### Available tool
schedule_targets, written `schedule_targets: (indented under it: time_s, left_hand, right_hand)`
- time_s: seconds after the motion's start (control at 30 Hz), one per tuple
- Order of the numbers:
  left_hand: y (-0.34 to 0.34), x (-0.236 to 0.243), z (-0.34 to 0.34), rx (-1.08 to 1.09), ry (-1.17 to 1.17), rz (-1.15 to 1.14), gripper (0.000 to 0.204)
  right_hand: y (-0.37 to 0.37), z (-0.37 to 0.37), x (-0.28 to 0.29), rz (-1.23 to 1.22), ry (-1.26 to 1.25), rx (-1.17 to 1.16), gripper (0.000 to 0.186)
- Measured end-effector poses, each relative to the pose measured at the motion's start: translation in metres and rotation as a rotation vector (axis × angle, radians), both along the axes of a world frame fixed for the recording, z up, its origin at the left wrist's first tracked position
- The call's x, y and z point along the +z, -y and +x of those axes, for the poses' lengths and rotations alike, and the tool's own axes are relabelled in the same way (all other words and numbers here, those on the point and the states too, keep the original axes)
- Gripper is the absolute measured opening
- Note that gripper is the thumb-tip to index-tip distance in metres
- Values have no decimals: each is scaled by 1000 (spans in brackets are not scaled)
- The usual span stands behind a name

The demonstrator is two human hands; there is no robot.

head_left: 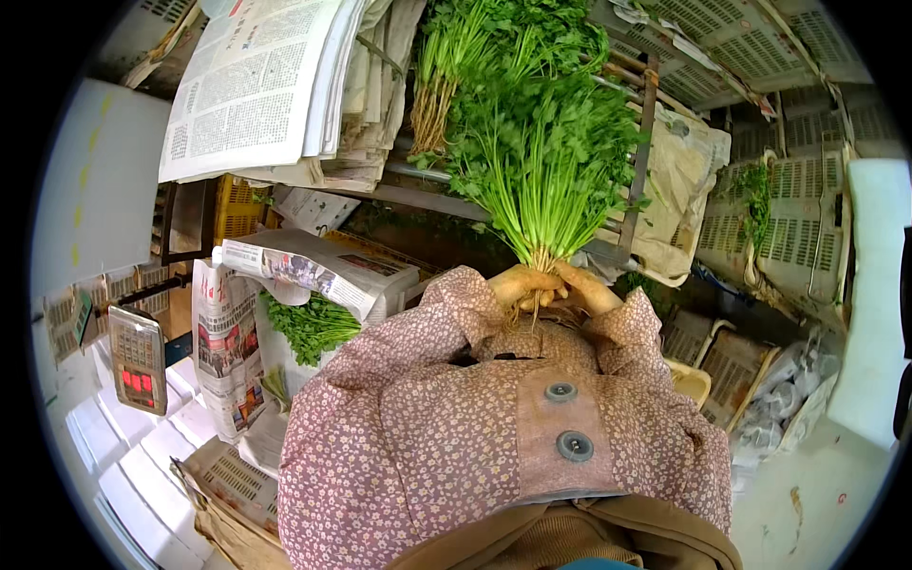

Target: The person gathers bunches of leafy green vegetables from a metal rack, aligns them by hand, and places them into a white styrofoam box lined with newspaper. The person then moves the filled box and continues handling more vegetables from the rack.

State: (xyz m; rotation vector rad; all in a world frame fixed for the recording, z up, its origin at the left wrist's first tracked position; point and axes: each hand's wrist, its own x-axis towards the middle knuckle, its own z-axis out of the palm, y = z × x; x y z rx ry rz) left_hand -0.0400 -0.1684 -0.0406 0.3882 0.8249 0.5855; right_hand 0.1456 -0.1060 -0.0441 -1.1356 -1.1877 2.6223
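A large bunch of fresh coriander fans out in front of me, its leaves away from me and its pale stem bases and roots toward my body. My left hand is closed around the stems just above the roots. From the other side my right hand grips the same bunch, its fingers partly hidden by stems and roots. Thin brown roots hang below both hands. Behind, more coriander with long brown roots lies on a metal rack.
A thick stack of newspapers sits left of the coriander. Below it, a newspaper-lined container holds more greens. A scale display with red digits stands far left, by white foam boxes. Plastic crates are at right.
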Motion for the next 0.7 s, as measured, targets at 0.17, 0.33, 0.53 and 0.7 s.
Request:
schedule_targets:
  time_s: [0.17, 0.33, 0.53, 0.7]
  left_hand:
    - [5, -13, 1, -51, -75, 55, 27]
    - [11, -34, 9, 88, 20, 18, 32]
    - [17, -47, 18, 208, 347, -64, 34]
    - [11, -20, 14, 187, 303, -91, 30]
  right_hand:
    - [10, -7, 36, 296, 423, -272, 48]
    - [8, -12, 14, 473, 595, -218, 26]
    - [10, 1, -2, 1482, 606, 334, 28]
    - [10, -3, 2, 125, 157, -138, 45]
